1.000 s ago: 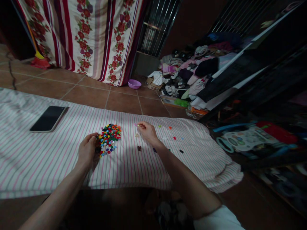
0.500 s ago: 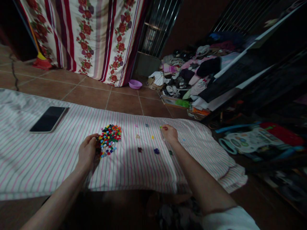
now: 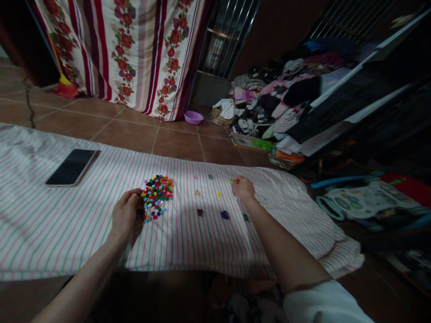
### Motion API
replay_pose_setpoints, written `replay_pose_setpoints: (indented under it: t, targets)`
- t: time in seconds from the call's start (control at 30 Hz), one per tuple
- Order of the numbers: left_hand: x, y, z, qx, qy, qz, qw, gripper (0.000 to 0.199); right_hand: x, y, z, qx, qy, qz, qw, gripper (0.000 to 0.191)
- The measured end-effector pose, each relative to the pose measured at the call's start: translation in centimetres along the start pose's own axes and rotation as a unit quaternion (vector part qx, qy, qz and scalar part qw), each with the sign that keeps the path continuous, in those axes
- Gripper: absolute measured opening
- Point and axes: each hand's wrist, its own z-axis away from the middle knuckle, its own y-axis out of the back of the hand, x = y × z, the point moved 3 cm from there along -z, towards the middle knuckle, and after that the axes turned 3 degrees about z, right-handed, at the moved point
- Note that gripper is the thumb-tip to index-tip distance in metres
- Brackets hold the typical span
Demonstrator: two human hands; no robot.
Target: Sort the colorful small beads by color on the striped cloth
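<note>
Pile of small colored cubes (image 3: pixel 157 193) on striped cloth (image 3: pixel 101 215), directly beside left hand (image 3: pixel 125 210); left fingers curled at its edge, can't tell if gripping any. Right hand (image 3: pixel 245 188) pinched shut at lime-green bits (image 3: pixel 230 180), can't tell if one is held. Left of that pinch: pink (image 3: pixel 195 176), gray (image 3: pixel 210 176), tan (image 3: pixel 197 193) and yellow bits (image 3: pixel 218 194); nearer the wearer, brown (image 3: pixel 200 212), purple (image 3: pixel 224 215), dark green (image 3: pixel 245 217). Phone (image 3: pixel 72 168) left of left hand. Containers, both on floor beyond right hand's pinch: purple basin (image 3: pixel 193 118), contents too dim to tell; cardboard box (image 3: pixel 221 119), white garment (image 3: pixel 228 108) over it.
</note>
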Motion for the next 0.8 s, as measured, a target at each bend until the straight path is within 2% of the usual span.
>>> replay_pose_setpoints:
  t: [0.33, 0.53, 0.67, 0.8]
  targets:
    - [0.2, -0.1, 0.2, 0.003, 0.001, -0.01, 1.0, 0.031, 0.0, 0.1, -0.1, 0.003, 0.006, -0.023, 1.0, 0.034]
    - [-0.4, 0.0, -0.3, -0.004, -0.007, -0.001, 1.0, 0.034, -0.4, 1.1, 0.3, 0.021, 0.011, -0.021, 0.999, 0.031]
    - [-0.9, 0.1, -0.6, -0.019, -0.01, 0.006, 1.0, 0.04, -2.0, 2.1, 0.8, 0.025, 0.049, -0.028, 0.998, 0.028]
    - [-1.1, 0.2, -0.8, -0.026, -0.013, -0.003, 1.0, 0.041, -4.8, 2.7, 2.0, 0.042, 0.123, -0.071, 0.989, 0.027]
